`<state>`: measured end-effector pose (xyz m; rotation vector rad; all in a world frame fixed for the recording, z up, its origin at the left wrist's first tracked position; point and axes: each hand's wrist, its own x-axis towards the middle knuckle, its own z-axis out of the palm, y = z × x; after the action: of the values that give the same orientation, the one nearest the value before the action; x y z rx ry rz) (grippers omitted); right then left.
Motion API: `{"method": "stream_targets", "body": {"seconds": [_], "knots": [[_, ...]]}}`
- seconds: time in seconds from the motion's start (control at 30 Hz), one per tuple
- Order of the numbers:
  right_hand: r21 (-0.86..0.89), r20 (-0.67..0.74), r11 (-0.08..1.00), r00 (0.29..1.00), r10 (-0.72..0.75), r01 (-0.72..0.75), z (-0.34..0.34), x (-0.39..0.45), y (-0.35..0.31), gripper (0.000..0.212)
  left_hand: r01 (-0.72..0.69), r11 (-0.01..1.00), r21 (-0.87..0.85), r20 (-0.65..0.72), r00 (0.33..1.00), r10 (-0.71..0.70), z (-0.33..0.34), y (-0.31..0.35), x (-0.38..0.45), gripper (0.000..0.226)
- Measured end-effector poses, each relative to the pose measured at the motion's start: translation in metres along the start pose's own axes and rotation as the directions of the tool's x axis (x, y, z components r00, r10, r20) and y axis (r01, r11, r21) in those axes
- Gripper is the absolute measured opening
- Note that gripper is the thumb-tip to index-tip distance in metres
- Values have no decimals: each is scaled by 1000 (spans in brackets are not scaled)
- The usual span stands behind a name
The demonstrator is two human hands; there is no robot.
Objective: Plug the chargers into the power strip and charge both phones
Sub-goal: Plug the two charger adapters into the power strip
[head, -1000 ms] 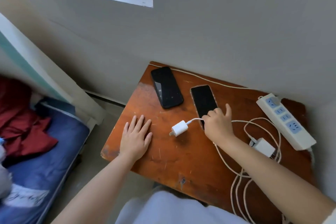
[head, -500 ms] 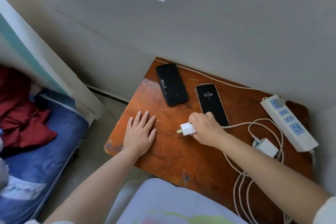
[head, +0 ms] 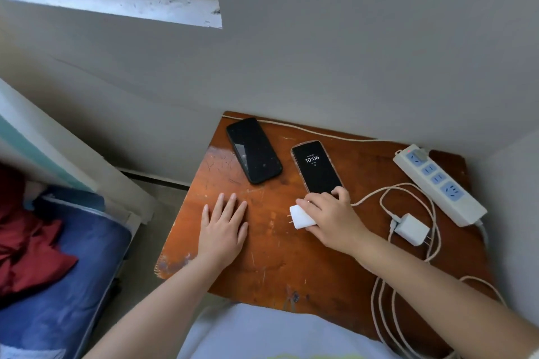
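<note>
On a worn wooden desk [head: 262, 265] pushed into a corner, seen from above, a person's two bare hands are at work. Lying flat and open, palm down with the fingers spread, the left hand [head: 223, 230] holds nothing. To its right, the right hand [head: 329, 220] is curled around a small white charger [head: 302, 217] near the middle of the desk; its two metal prongs point left, away from the power strip.

Two phones lie just beyond the hands. One phone with a dark screen [head: 253, 150] sits at the far left, with no cable on it. A second phone with a lit screen [head: 316, 167] shows 10:06; the right hand's fingertips cover its near end, so whether a cable is plugged in there cannot be told.

Against the right-hand wall lies a white power strip [head: 440, 183], its long axis running from the far corner back toward the person. All its sockets look free. It is well apart from the held charger, off to the right and slightly farther away, so the right hand is much the nearer. That charger would need turning round before its prongs face the sockets.

Between hand and strip rests a second white charger [head: 411, 229], unplugged, amid loops of pale cable [head: 408, 188].
</note>
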<state>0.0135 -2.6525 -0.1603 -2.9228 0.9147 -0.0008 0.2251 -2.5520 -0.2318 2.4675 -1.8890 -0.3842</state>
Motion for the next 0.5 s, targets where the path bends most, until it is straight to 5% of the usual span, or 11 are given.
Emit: {"method": "stream_targets", "body": {"seconds": [0.1,0.27,0.5], "knots": [[-1,-183,979,963,198,-202,-28,-13,33,58,-159,987,17,0,987,159,-8,31,24,49],[-43,-363,844,795,486,-535,-65,-62,112,57,-371,928,-6,-20,928,371,-23,103,70,48],[-49,-135,590,590,796,-806,-66,-112,185,52,-519,851,74,82,854,514,-35,198,124,49]]}}
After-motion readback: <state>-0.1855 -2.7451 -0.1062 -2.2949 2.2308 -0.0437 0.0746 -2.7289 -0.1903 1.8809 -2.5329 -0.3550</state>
